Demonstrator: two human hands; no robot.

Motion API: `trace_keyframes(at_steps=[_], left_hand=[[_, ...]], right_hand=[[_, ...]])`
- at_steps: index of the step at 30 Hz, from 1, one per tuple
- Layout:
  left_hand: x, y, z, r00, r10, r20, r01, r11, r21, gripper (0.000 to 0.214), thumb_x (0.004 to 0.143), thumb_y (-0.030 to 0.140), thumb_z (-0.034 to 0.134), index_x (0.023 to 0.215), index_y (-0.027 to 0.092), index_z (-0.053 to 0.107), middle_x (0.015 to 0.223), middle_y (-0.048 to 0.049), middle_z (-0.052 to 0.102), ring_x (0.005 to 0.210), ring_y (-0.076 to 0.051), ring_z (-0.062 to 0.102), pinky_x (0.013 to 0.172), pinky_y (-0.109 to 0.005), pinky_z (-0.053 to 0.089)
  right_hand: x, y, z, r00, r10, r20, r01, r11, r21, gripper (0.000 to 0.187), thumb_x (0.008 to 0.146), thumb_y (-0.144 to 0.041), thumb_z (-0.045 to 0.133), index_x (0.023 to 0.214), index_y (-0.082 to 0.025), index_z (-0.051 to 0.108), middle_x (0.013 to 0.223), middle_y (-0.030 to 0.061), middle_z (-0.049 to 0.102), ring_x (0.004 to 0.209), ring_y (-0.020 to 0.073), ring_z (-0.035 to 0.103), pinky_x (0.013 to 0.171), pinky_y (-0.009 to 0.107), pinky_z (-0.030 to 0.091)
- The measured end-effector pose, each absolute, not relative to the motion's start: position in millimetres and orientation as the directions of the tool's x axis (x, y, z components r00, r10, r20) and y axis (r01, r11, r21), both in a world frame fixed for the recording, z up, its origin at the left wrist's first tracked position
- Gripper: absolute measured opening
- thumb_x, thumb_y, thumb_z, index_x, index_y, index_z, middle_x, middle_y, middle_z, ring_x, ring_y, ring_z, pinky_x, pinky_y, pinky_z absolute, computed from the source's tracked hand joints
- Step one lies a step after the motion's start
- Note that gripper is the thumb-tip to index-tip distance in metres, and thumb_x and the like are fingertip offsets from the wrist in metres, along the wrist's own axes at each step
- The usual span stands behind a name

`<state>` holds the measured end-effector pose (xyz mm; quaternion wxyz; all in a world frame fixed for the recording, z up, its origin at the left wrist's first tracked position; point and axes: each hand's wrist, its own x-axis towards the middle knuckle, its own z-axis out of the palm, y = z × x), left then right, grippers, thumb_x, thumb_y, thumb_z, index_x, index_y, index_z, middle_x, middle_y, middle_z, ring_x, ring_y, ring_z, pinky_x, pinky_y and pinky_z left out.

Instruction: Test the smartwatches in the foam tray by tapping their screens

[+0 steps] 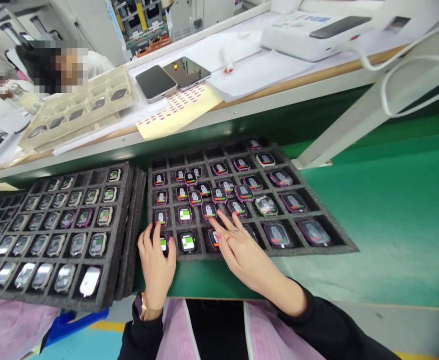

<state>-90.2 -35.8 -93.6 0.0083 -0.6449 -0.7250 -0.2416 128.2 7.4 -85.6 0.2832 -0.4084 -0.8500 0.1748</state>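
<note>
A dark foam tray (341, 242) holds several smartwatches, most with lit screens and purple cases. My left hand (154, 265) rests at its near left corner with fingers apart. One fingertip is at a watch (160, 216) in the left column, and the thumb lies beside another watch (163, 243), partly hidden by the fingers. Spread fingers of my right hand (247, 255) reach over the front rows, the fingertips at a purple watch (208, 210) lying across the dividers. Watches beneath this hand are partly covered. Near my left hand, a watch (187, 241) shows a green and white screen.
More foam trays (119, 235) of watches are stacked at the left. Above them runs a shelf with a cream compartment tray (87, 95), two phones (155, 82), papers and a white device (305, 35). A slanted white post (347, 110) with cables stands right. Other people sit beyond.
</note>
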Motion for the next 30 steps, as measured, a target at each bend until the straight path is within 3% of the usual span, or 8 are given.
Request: trace_keyframes(at_steps=[4, 10, 18, 24, 30], left_hand=[[-89.3, -35.3, -96.3, -0.199, 0.901, 0.385, 0.933, 0.054, 0.355, 0.047, 0.095, 0.027, 0.052, 0.139, 0.009, 0.044, 0.133, -0.0187, 0.05, 0.127, -0.03, 0.042, 0.111, -0.051, 0.035], [-75.7, -45.0, -95.0, -0.233, 0.834, 0.501, 0.92, 0.022, 0.391, 0.039, 0.095, 0.021, 0.053, 0.133, 0.013, 0.05, 0.128, -0.0166, 0.052, 0.124, -0.029, 0.044, 0.109, -0.05, 0.032], [-28.6, -65.2, -98.5, 0.043, 0.887, 0.459, 0.86, -0.267, 0.435, 0.033, 0.092, 0.004, 0.05, 0.117, 0.023, 0.06, 0.121, -0.0067, 0.053, 0.12, -0.021, 0.044, 0.107, -0.037, 0.031], [-12.0, -64.9, -102.6, 0.163, 0.891, 0.424, 0.81, -0.366, 0.458, 0.033, 0.091, 0.004, 0.05, 0.116, 0.023, 0.061, 0.111, -0.0049, 0.058, 0.11, -0.019, 0.049, 0.101, -0.034, 0.036], [1.8, -66.8, -106.7, 0.143, 0.902, 0.408, 0.863, -0.315, 0.395, 0.033, 0.093, 0.01, 0.05, 0.123, 0.022, 0.057, 0.111, -0.0066, 0.06, 0.108, -0.021, 0.052, 0.097, -0.037, 0.038]], right_hand=[[130.5, 16.0, -87.2, -0.499, 0.793, 0.35, 0.618, 0.608, -0.498, 0.049, 0.106, -0.017, 0.022, 0.131, 0.008, 0.056, 0.135, 0.0237, 0.056, 0.142, 0.0346, 0.031, 0.117, 0.061, 0.027], [129.2, 20.8, -85.3, -0.526, 0.796, 0.301, 0.648, 0.604, -0.464, 0.051, 0.106, -0.017, 0.021, 0.13, 0.015, 0.054, 0.131, 0.0252, 0.059, 0.141, 0.0372, 0.031, 0.117, 0.062, 0.028], [175.5, 15.1, -85.3, -0.393, 0.859, 0.327, 0.705, 0.51, -0.493, 0.05, 0.107, -0.019, 0.021, 0.131, 0.009, 0.055, 0.133, 0.0242, 0.058, 0.142, 0.0341, 0.031, 0.117, 0.062, 0.025], [188.3, 23.2, -89.0, -0.428, 0.848, 0.313, 0.742, 0.527, -0.415, 0.05, 0.106, -0.018, 0.02, 0.122, 0.006, 0.062, 0.133, 0.0236, 0.057, 0.141, 0.0372, 0.032, 0.115, 0.064, 0.03], [207.3, 13.0, -86.1, -0.37, 0.849, 0.377, 0.643, 0.527, -0.555, 0.043, 0.107, -0.017, 0.024, 0.139, -0.002, 0.049, 0.135, 0.0215, 0.057, 0.141, 0.0325, 0.033, 0.114, 0.069, 0.027]])
